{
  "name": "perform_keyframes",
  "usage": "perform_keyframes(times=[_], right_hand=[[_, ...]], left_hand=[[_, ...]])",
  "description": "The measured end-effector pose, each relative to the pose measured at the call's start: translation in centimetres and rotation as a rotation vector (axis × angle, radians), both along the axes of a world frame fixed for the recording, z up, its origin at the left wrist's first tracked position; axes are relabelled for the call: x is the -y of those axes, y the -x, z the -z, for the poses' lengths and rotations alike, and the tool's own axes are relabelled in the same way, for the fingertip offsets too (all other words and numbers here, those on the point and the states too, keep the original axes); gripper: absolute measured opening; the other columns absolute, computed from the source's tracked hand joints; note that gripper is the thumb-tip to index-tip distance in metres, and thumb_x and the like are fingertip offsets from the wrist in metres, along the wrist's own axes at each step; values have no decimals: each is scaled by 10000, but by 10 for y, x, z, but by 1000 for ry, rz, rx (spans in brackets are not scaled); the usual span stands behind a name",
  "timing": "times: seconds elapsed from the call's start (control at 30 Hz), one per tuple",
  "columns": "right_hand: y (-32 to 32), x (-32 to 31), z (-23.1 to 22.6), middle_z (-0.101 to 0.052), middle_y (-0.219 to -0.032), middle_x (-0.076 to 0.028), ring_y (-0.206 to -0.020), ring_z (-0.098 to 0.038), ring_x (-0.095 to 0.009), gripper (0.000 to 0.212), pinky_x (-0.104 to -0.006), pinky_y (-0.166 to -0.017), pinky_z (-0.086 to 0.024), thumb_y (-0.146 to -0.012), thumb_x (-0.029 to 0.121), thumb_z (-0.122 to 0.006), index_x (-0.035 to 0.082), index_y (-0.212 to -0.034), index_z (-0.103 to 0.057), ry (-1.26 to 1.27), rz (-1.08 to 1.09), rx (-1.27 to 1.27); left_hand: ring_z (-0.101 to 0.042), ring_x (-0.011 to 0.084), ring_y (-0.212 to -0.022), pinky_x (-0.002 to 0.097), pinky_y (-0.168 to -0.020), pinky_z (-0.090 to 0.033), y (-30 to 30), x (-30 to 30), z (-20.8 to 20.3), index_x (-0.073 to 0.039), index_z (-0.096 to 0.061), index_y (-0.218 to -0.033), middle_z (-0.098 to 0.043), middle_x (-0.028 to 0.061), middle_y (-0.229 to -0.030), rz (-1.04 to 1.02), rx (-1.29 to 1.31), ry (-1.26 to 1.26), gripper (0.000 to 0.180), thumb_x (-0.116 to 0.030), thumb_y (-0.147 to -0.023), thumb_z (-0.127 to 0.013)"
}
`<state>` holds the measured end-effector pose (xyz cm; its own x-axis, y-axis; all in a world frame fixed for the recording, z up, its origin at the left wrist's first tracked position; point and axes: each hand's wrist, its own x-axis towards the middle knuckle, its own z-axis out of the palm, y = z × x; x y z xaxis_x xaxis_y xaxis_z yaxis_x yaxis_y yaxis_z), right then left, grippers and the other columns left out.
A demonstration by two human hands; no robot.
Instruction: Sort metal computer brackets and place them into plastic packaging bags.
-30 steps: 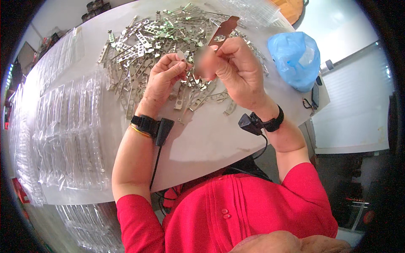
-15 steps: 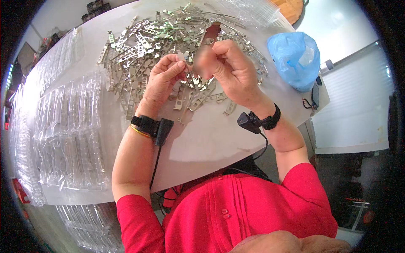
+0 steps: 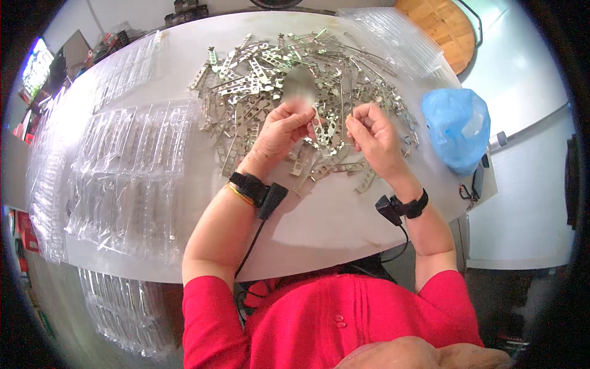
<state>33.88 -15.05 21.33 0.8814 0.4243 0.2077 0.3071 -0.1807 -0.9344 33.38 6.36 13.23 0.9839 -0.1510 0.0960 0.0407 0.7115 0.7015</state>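
The left hand (image 3: pixel 286 129) pinches a holed metal bracket (image 3: pixel 318 129), its long axis running near-to-far, slightly leftward; whether the curled right hand (image 3: pixel 376 136) grips anything, I cannot tell.

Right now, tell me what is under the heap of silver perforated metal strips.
A smooth white tabletop shows around the edges of the silver perforated metal strips; beneath the dense middle, everything is covered.

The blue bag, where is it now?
In the head view, the blue bag is at the right edge of the table, right of the metal pieces.
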Motion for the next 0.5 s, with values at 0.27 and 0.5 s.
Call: perform_keyframes(times=[0.27,0.5], right_hand=[[4,1,7,-563,-762,44,-669,-485,-18,95,-217,-575,-407,-990,94,-616,39,-950,-549,99,-13,-6],[6,0,14,-568,-763,42,-671,-490,-17,99,-220,-579,-416,-973,87,-633,27,-943,-561,135,-38,-61]], left_hand=[[-653,140,-734,282,-680,-549,0,1,-2,-50,-669,-1031,-703,48,-891,21,2,19,93,-132,-995,-645],[-656,151,-720,290,-680,-550,3,2,-5,-37,-666,-1035,-703,53,-893,9,-29,12,105,-131,-991,-651]])
